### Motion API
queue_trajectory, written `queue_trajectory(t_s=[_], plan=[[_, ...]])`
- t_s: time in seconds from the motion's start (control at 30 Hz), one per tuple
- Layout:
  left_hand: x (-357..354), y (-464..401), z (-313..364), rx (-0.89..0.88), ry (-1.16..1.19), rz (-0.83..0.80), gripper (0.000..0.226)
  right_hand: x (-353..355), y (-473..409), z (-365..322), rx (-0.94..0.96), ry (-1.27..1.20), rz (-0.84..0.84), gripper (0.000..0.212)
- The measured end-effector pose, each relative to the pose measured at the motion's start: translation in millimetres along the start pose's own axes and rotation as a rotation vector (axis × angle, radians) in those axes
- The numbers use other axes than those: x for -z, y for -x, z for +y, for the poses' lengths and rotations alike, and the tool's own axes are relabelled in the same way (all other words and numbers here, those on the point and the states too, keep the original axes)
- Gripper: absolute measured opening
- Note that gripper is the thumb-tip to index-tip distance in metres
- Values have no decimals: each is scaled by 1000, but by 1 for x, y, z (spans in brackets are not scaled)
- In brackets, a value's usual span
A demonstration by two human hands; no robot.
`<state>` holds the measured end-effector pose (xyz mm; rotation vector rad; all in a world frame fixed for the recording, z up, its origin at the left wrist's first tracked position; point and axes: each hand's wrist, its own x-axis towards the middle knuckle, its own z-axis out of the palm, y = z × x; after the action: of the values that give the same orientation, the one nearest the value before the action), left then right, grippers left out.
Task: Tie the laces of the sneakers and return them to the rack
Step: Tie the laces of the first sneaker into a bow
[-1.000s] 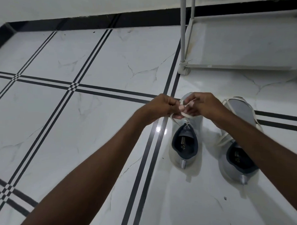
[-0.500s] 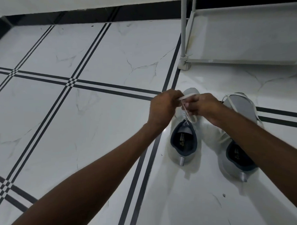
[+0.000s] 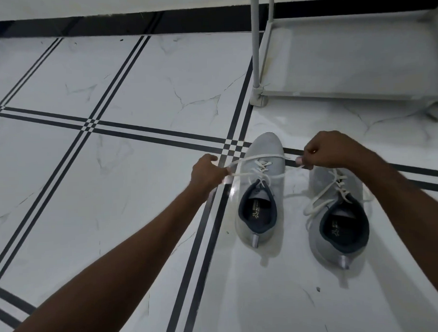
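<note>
Two light grey sneakers with dark linings stand side by side on the tiled floor, toes pointing away from me. Over the left sneaker, my left hand and my right hand each pinch a loop of its white laces, stretched taut sideways across the shoe. The right sneaker has loose white laces spilling over both sides; my right forearm covers part of its toe. The white rack stands at the upper right, its lowest shelf bare.
White marble floor tiles with black stripe bands spread to the left and near side. A black skirting runs along the far wall. The rack's upright post rises just beyond the left sneaker's toe.
My hands were close together above the left sneaker; they have pulled apart sideways, drawing the lace loops taut. The view has shifted slightly nearer the shoes.
</note>
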<state>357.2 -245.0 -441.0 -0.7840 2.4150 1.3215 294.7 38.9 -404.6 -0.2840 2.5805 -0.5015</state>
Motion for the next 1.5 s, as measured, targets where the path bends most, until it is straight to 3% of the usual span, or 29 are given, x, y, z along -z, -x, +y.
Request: queue_trajectory(t_s=[0.07, 0.13, 0.2, 0.3, 0.47, 0.63, 0.73, 0.87, 0.97, 1.03, 1.13, 1.17, 1.37, 1.5], plan=[[-4, 3, 6, -226, -259, -7, 58, -13, 2, -11, 4, 97, -12, 22], [-6, 7, 15, -413, -366, -73, 43, -32, 1, -24, 81, 120, 196, 20], [-8, 7, 21, -470, -370, -207, 27, -48, 3, -40, 205, 53, 348, 17], [-10, 2, 21, -455, -435, -319, 20, -66, 5, -57, 263, -36, 260, 18], [-11, -1, 14, -436, -319, -249, 11, -74, 1, -53, 171, -275, 96, 3], [-13, 4, 14, -463, -272, -252, 13, -66, -3, -47, 127, -649, 14, 21], [-15, 6, 16, -494, -273, -233, 14, -71, -4, -47, 168, -579, 17, 15], [-20, 10, 14, -538, -285, -191, 17, -71, -4, -48, 192, -490, -54, 37], [-22, 13, 11, -557, -265, -125, 12, -65, -5, -41, 168, -580, -150, 45], [-25, 15, 11, -543, -223, -97, 12, -65, -6, -40, 193, -524, -122, 38], [-31, 21, 12, -555, -195, -82, 13, -73, -5, -43, 207, -468, -6, 5], [-32, 22, 12, -561, -195, -83, 13, -76, -5, -44, 198, -494, 17, 3], [-23, 15, 10, -519, -186, -127, 15, -77, -6, -43, 201, -420, 97, 7], [-20, 14, 13, -545, -300, -166, 18, -77, -3, -46, 188, -315, 105, 8]])
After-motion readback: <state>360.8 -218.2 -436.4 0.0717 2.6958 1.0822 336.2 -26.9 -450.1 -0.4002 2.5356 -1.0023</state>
